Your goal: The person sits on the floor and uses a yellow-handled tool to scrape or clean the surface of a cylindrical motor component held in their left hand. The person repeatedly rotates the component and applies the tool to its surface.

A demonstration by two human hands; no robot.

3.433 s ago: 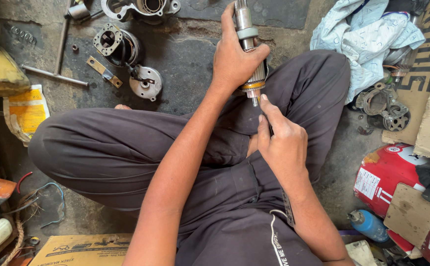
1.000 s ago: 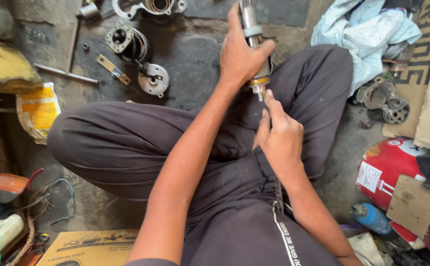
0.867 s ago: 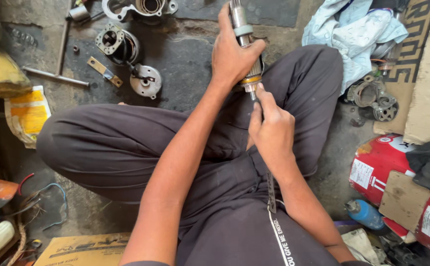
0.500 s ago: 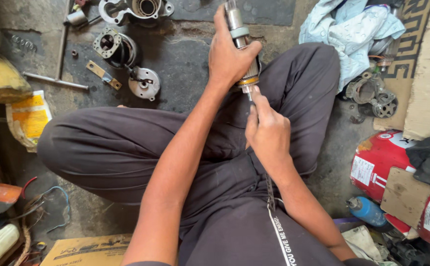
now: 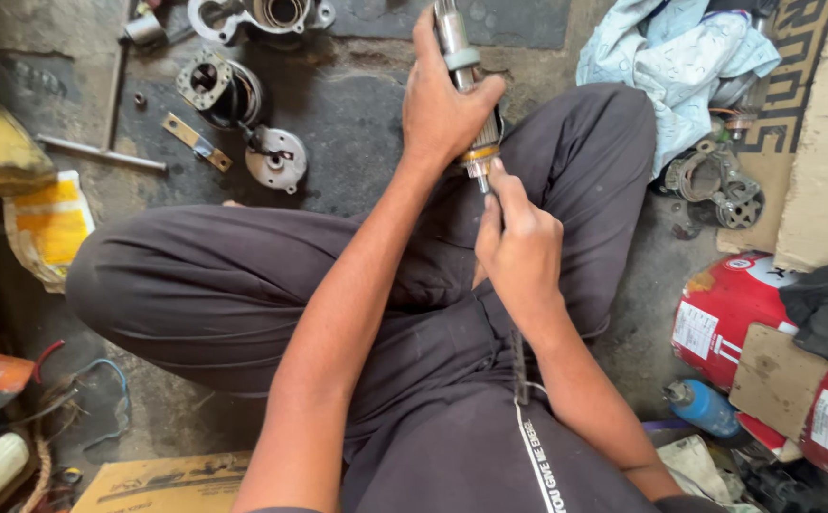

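Seated cross-legged on a grimy workshop floor, you clamp your left hand [image 5: 442,114] around a metal motor shaft [image 5: 454,47] held upright at twelve o'clock above your lap. Your right hand [image 5: 518,252] is closed, fingertips pinched at the shaft's lower end. Dismantled round housings [image 5: 276,160] lie at ten o'clock, a crumpled blue cloth [image 5: 675,66] at two.

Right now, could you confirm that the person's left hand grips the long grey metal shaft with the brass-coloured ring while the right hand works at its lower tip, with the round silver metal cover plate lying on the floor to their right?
Not quite: the head view shows the round silver metal cover plate on the floor to their left. The left hand does grip the long grey metal shaft, and the right hand works at its lower tip.
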